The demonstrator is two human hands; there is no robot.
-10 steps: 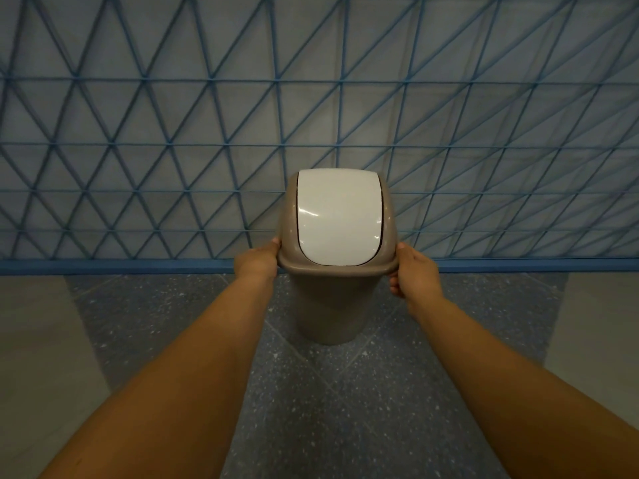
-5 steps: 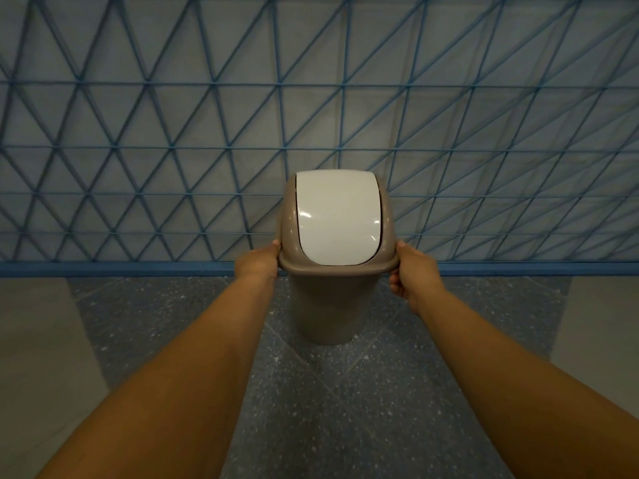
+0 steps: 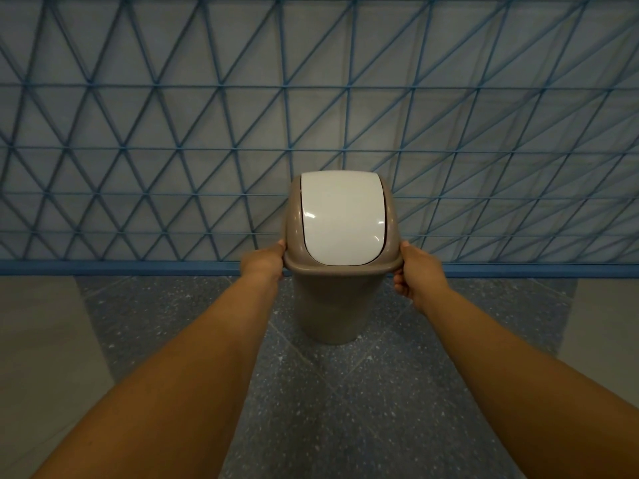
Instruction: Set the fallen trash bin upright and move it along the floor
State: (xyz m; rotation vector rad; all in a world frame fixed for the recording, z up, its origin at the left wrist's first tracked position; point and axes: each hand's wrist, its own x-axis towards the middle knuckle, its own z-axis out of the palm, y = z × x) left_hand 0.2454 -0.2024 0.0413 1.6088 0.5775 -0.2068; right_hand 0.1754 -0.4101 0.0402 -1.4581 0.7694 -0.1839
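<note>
I can't see the left hand (image 3: 263,261) clearly, it's motion-blurred. Fingers of both hands hide under the trash bin (image 3: 337,305) rim. Right hand (image 3: 416,274) partly hidden too. Both arms cut off at bottom edge.

wall (image 3: 138,115): grey, blue triangle lattice | floor (image 3: 345,409): dark speckled tiles, pale side strips

Blue lattice wall (image 3: 173,133), speckled floor (image 3: 380,409)
</note>
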